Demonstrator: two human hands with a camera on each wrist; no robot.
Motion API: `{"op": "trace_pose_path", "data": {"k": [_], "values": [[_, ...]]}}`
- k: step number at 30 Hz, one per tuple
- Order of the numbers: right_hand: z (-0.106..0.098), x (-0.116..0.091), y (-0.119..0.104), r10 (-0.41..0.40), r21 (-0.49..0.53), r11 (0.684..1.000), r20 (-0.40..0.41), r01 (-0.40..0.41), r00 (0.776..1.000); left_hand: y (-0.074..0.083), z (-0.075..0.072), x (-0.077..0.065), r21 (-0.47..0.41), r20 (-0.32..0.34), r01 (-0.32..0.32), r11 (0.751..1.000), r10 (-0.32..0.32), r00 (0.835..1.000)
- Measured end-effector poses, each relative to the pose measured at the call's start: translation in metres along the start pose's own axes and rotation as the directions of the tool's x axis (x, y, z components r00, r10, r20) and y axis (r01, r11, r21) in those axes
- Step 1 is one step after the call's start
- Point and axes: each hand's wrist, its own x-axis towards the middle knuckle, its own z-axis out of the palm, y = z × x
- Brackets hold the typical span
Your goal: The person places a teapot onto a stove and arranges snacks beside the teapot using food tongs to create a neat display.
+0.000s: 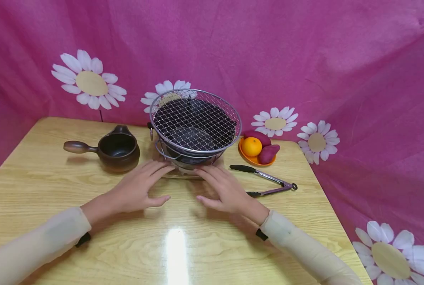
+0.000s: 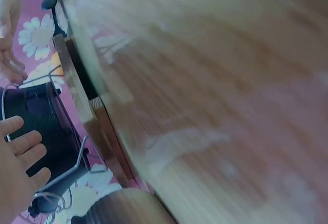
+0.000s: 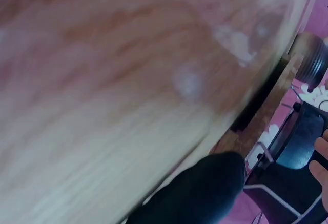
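Black metal grill [image 1: 197,122] stands just beyond the fingers of the left hand [image 1: 137,188] and right hand [image 1: 226,190]; these extend fairly straight, thumbs spread apart, contact unclear. Counter [image 1: 212,249] room stretches between them; pot [image 1: 121,160] to their left, tongs [image 1: 269,177] right, near the side edge.

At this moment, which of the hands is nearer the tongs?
Right. The right hand is just left of the tongs; the left hand is farther left, beyond the right hand.
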Motion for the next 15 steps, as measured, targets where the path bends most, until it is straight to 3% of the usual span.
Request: {"op": "trace_pose_path", "data": {"k": [8,15], "values": [[-0.01,-0.001,0.019,0.011,0.007,1.0,-0.147,-0.01,0.989,-0.012,-0.016,-0.004,0.02,-0.158,-0.037,0.999,0.04,0.987],[-0.02,-0.003,0.039,-0.005,-0.029,1.0,-0.179,0.0,0.984,-0.025,-0.036,-0.004,0.047,-0.222,-0.007,0.999,0.017,0.975]]}}
